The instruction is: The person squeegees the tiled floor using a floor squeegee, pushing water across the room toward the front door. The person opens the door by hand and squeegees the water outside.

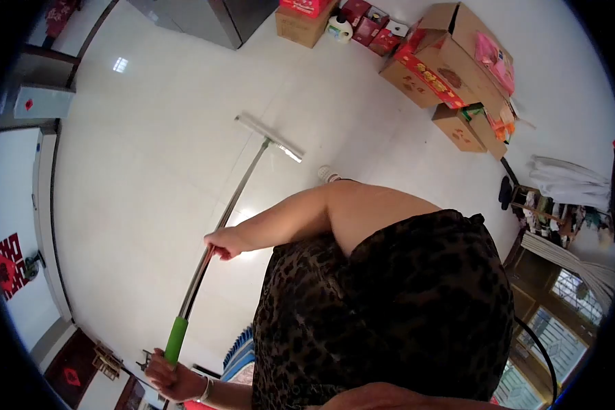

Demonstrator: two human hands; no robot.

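A long-handled flat mop (234,205) slants across the view, with a metal pole and a green grip. Its narrow whitish head (270,138) rests on the pale floor, joined to the pole by a green piece. Partway down the pole, my right hand (225,242) is closed around the metal. My left hand (167,377), with a bracelet at the wrist, is wrapped around the lower end of the green grip (176,340). A dark leopard-print garment (383,307) covers my body, and a light shoe (327,173) shows beyond my right arm.
Cardboard boxes (451,61) line the wall at upper right, near a white bottle (339,29) and red boxes. A grey cabinet-like appliance (205,20) stands at the top. A cluttered rack (547,208) is on the right. Blue striped material (240,352) lies near my left arm.
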